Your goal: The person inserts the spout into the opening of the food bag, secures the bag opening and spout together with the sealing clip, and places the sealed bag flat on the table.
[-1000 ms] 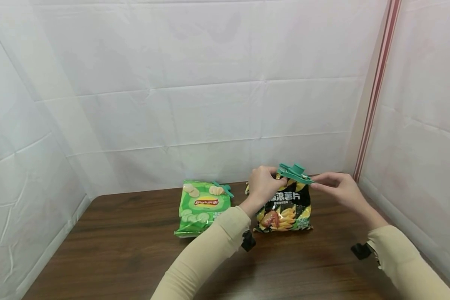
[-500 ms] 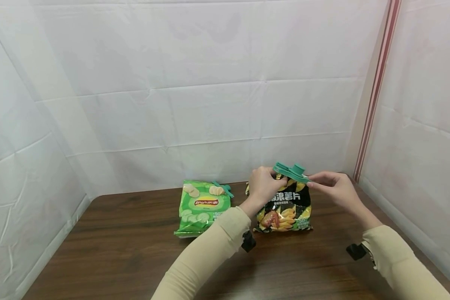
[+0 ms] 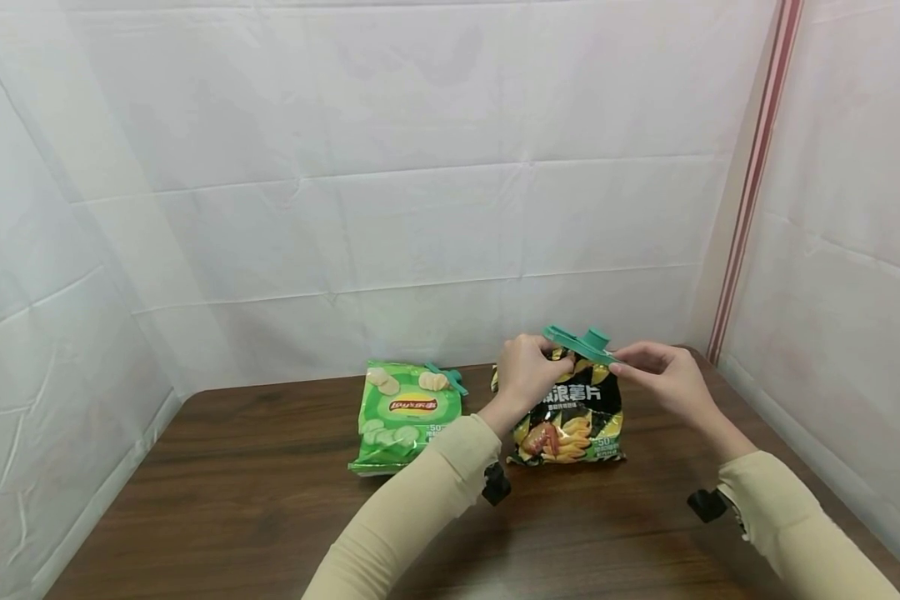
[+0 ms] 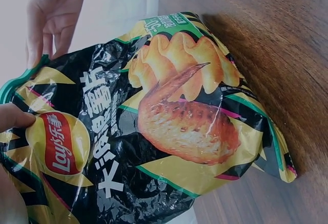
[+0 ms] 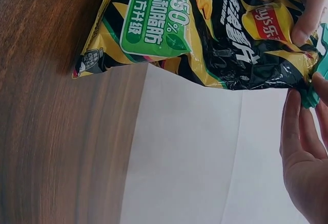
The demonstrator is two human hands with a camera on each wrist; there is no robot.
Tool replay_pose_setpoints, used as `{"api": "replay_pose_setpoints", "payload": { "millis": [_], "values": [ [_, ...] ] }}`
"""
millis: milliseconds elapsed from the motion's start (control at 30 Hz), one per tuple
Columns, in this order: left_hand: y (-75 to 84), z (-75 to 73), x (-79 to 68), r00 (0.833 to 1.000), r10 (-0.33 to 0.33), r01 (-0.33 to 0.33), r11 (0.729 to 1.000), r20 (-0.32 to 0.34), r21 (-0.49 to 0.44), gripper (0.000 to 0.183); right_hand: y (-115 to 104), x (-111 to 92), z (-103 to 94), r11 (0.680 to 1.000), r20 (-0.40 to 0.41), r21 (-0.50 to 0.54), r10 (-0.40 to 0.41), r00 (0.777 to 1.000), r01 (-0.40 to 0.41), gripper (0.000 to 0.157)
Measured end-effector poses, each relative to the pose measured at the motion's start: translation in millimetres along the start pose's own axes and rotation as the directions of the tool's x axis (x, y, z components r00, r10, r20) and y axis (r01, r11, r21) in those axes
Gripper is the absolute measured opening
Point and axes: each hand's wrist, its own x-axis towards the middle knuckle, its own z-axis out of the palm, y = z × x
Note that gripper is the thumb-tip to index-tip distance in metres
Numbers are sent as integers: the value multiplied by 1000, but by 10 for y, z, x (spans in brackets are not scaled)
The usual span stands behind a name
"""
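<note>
A black and yellow Lay's chip bag [image 3: 566, 425] stands on the table, leaning back a little. My left hand [image 3: 527, 368] pinches its upper part, the thumb on the front beside the logo in the left wrist view. Along the bag's top lies a green bag clip [image 3: 579, 343] with a round spout-like knob. The right hand [image 3: 663, 377] pinches the clip's right end between thumb and fingers. In the right wrist view, the clip [image 5: 310, 97] sits at the bag's top corner. How far the clip grips the bag's edge is partly hidden by the fingers.
A green Lay's chip bag [image 3: 399, 417] lies to the left on the brown wooden table [image 3: 255, 467]. At its upper right corner is another green clip [image 3: 450, 377]. White sheeting [image 3: 420, 208] hangs behind the table and along both sides.
My right hand and the clip have shifted slightly left along the bag's top. The left hand and both bags have hardly moved.
</note>
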Motion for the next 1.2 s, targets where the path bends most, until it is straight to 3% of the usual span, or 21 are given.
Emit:
{"api": "replay_pose_setpoints", "payload": {
  "millis": [267,500,933,1200],
  "values": [
    [-9,-6,-9,1000,16,-16,1000,-8,-5,8,266,38,31,999,-6,28,16,1000,-16,26],
    [-8,-14,-5,999,37,-38,999,-13,-5,9,285,42,33,999,7,31,25,1000,-25,30],
    [-3,-30,3,999,35,-35,999,11,23,10,234,96,95,985,70,-42,171,983,-168,48],
    [-17,-53,6,998,18,-19,1000,54,24,10,225,67,147,980,52,-39,199,979,-197,50]
  ]
}}
